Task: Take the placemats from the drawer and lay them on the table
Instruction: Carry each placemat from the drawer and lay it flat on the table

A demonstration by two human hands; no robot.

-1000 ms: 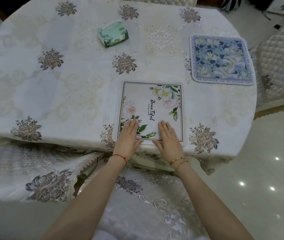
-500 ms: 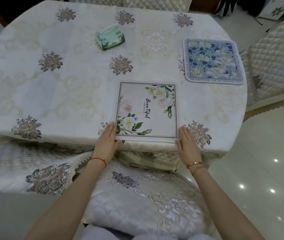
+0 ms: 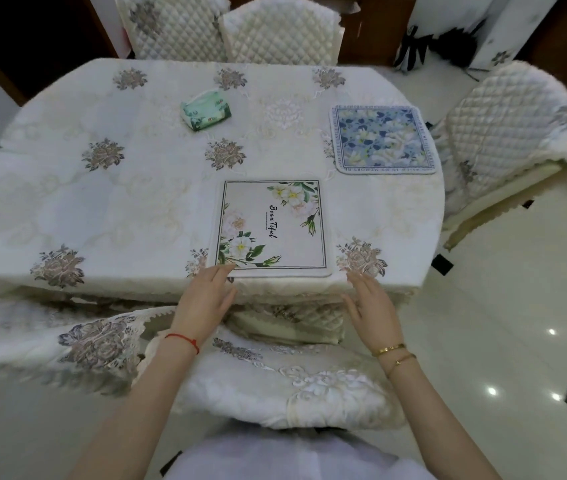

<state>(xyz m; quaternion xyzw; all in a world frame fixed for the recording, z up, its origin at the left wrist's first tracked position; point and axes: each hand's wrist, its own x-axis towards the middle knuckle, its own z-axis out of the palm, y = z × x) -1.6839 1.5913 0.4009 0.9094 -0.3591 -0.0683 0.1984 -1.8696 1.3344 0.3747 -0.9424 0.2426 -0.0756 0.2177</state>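
A white placemat (image 3: 275,216) with green-and-white flowers and black script lies flat near the front edge of the table (image 3: 67,209). A second, blue floral placemat (image 3: 382,138) lies at the table's right side, further back. My left hand (image 3: 206,303) hovers just in front of the white mat's near-left corner, fingers straight, fingertips at the mat's edge. My right hand (image 3: 372,306) is held with straight fingers past the near-right corner, off the mat, in front of the table edge. Neither hand holds anything.
A green tissue pack (image 3: 206,110) sits at the table's back centre. Quilted chairs stand behind the table (image 3: 275,32), at its right (image 3: 503,133) and directly below my hands (image 3: 292,382). Glossy tile floor lies to the right.
Both hands slid from the mat's top out to its near corners, then drew back off the table toward me. The white mat stays flat in place.
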